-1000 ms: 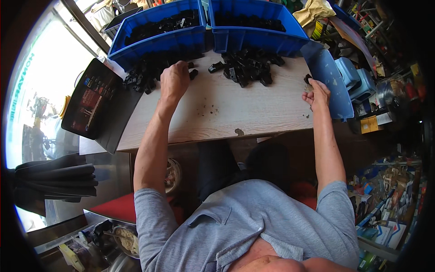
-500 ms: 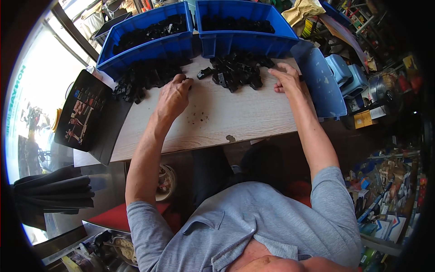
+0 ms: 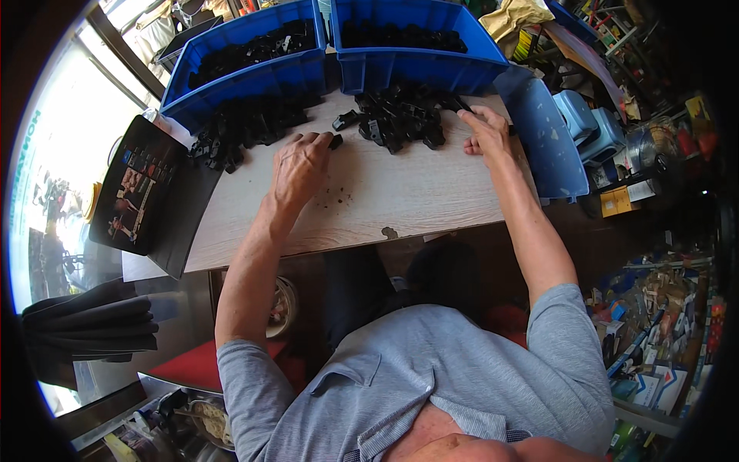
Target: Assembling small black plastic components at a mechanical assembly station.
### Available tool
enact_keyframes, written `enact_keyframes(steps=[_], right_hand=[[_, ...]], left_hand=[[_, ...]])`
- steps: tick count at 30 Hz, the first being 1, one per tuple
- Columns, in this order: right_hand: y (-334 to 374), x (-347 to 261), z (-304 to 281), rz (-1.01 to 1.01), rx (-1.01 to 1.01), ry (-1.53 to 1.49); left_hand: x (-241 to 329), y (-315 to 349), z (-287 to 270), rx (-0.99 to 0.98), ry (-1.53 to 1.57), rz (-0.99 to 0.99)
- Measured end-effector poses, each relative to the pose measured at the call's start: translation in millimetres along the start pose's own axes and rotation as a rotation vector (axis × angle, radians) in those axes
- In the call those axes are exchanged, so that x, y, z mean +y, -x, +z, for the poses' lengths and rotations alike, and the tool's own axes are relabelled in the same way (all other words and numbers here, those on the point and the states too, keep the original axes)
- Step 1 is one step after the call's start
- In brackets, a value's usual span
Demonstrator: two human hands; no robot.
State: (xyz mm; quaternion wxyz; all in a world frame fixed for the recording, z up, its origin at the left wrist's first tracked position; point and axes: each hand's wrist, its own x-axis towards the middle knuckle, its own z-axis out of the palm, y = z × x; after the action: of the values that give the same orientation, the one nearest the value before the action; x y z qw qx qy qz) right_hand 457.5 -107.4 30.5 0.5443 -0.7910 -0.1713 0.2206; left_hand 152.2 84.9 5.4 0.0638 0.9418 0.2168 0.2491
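My left hand (image 3: 300, 165) is closed over the pale tabletop, with a small black plastic part (image 3: 336, 142) showing at its fingertips. To its left lies a heap of similar black parts (image 3: 250, 123). Another pile of black parts (image 3: 400, 115) sits at the middle back of the table, between my two hands. My right hand (image 3: 488, 132) is at that pile's right edge, its fingers apart and bent; the index fingertip reaches the outermost parts. I see nothing held in it.
Two blue bins (image 3: 254, 85) (image 3: 423, 61) full of black parts stand behind the piles. A tablet (image 3: 138, 185) leans at the left, and a lighter blue bin (image 3: 543, 138) borders the table's right side. Dark crumbs (image 3: 339, 197) lie near the table's front edge.
My left hand has moved slightly right, away from the left heap, and the black part now shows more at its fingertips. My right hand has barely shifted.
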Motion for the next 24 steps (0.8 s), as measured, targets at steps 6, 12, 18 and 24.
enact_keyframes(steps=[6, 12, 18, 24], right_hand=[[57, 6, -17, 0.047, -0.185, -0.032], [95, 0, 2, 0.058, -0.500, 0.105], [101, 1, 19, 0.017, -0.504, 0.197], [104, 0, 19, -0.003, -0.494, 0.244]], left_hand=[[20, 21, -2, 0.093, 0.161, -0.065], [81, 12, 13, 0.107, 0.540, -0.067], [107, -1, 35, 0.091, 0.472, 0.099], [103, -3, 40, 0.040, 0.565, 0.187]])
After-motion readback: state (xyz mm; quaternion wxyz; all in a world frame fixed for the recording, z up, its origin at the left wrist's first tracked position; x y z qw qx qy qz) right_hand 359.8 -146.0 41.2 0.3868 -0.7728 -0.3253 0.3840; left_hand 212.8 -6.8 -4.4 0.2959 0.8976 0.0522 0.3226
